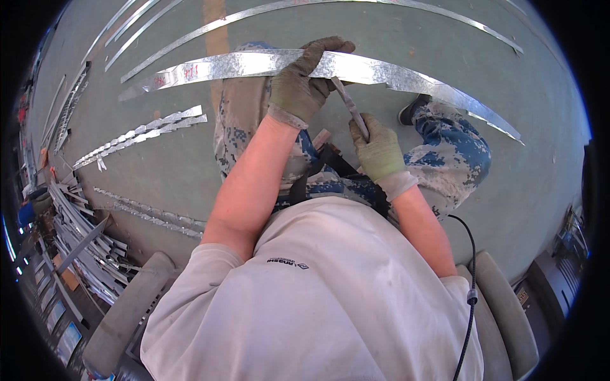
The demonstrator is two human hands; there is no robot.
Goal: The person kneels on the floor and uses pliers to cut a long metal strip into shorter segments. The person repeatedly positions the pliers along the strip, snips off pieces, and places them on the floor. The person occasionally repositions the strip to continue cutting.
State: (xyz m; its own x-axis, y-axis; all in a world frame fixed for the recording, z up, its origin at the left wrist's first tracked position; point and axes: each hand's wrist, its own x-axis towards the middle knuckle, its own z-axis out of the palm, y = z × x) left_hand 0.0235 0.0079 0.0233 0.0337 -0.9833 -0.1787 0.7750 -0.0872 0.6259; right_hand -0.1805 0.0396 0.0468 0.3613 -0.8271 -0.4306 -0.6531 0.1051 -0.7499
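Note:
A long, shiny sheet-metal strip (241, 65) lies crosswise in front of me over my knees, with red marks near its left end. My left hand (298, 89), in a worn olive work glove, is closed around the strip near its middle. In my right hand (379, 152), gloved the same way, is a narrow, flat grey metal bar (349, 105). The bar points up and left, its far tip at the strip's near edge beside my left fingers. Whether the tip touches the strip, I cannot tell.
More metal strips (210, 27) lie on the green floor ahead. Jagged-edged strips (143, 134) lie to the left, beyond a heap of metal offcuts (92, 244). Chair armrests (127, 314) flank me. A black cable (471, 267) hangs by my right side.

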